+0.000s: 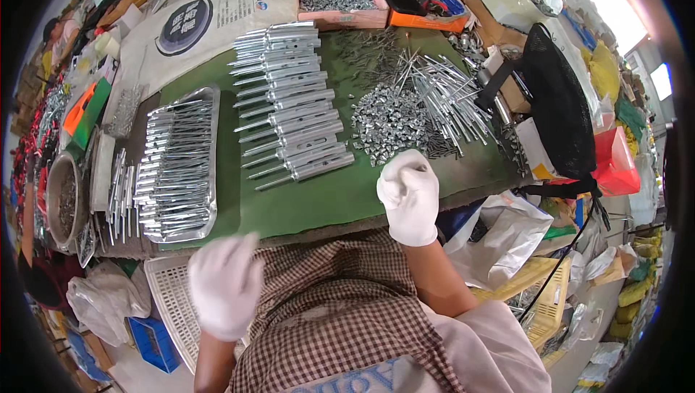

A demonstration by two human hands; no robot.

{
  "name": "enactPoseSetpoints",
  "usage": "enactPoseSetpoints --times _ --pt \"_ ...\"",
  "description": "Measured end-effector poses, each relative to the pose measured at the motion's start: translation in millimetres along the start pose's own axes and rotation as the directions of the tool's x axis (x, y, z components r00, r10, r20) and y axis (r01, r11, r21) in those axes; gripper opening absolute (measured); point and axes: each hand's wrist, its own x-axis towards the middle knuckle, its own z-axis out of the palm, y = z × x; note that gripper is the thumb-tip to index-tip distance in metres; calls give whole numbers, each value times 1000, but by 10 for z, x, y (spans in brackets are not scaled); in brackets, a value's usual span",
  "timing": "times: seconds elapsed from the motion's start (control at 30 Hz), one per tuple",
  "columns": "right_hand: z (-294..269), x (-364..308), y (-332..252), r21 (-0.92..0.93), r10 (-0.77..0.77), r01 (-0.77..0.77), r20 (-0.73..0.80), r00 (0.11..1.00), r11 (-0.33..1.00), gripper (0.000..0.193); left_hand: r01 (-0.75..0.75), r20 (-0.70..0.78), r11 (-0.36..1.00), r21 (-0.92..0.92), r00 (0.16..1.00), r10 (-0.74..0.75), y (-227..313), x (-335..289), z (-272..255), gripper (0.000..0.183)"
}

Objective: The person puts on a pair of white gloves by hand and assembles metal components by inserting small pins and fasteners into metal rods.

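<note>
My right hand [409,197], in a white glove, is closed with its fingers curled in, at the near edge of a heap of small shiny metal pieces [391,121]. Anything inside those fingers is hidden. My left hand [226,288], also gloved in white, is blurred by motion in front of the table's near edge, over a white plastic basket [170,284]. Silver metal tubes with thin rods sticking out to the left [308,114] lie in a stacked row on the green table top [311,208]. Loose thin metal rods [452,103] spread beside the heap.
At the left, a metal tray [212,197] holds many slim rods, with a round tub [65,201] beyond it. A pink box [344,20] of small metal parts and an orange box [452,22] stand at the back. A black mesh object [557,103] rises at the right.
</note>
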Motion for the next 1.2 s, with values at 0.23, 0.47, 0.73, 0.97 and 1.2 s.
enactPoseSetpoints --times 0.23,0.47,0.73,0.97,1.2 --pt "-37 -260 -265 -175 -38 16 -124 992 984 35 -197 49 980 21 980 195 365 1235 749 20" --pt "-151 -427 -527 -391 170 -192 -89 981 900 33 -241 -47 915 -325 970 239 222 1095 755 31" --pt "213 -249 -442 -454 424 -418 -95 901 787 37 -389 313 921 -24 872 376 528 1171 334 35" --pt "229 -240 -429 -518 437 -439 -134 889 734 28 -396 74 881 -258 901 427 332 1034 393 41" --pt "246 -224 -413 -740 366 -361 -167 916 567 15 -303 78 902 -306 937 341 323 973 453 36"
